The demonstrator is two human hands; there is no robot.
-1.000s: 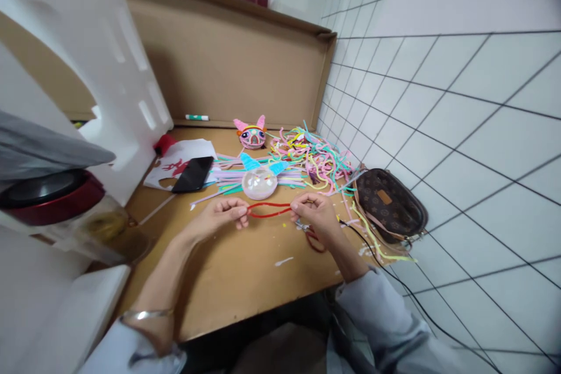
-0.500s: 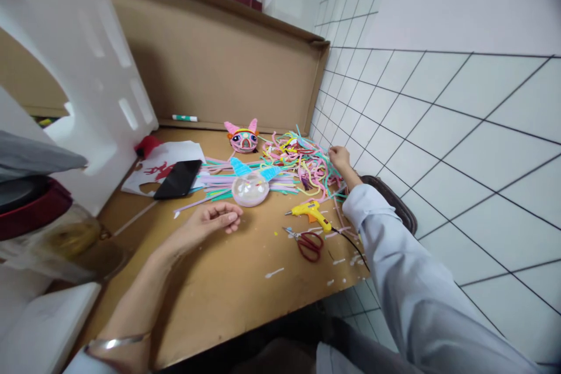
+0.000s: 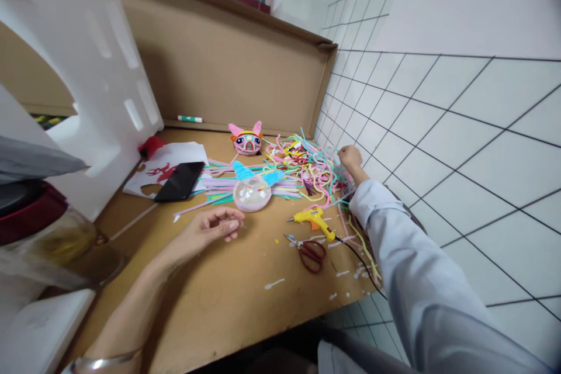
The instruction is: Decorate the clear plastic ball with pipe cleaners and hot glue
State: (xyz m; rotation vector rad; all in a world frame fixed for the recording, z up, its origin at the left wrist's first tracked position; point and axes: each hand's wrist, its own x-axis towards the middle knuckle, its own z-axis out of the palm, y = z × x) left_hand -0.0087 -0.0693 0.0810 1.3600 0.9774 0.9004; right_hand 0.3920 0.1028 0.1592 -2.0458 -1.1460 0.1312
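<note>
Your right hand (image 3: 350,158) closed into the pipe-cleaner heap (image 3: 307,166) at two o'clock, apparently picking one, while your left hand (image 3: 210,229) rested loosely curled, empty, below the clear ball (image 3: 251,194)

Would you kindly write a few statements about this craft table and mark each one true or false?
1. The right hand is at the far edge of the pile of pipe cleaners, by the tiled wall. True.
2. The left hand holds the scissors. False: it rests on the table, holding nothing visible; the scissors lie apart from it.
3. The yellow glue gun lies on the table between the pile and the scissors. True.
4. The black phone lies on top of the pipe cleaners. False: it lies on white paper, left of them.
</note>
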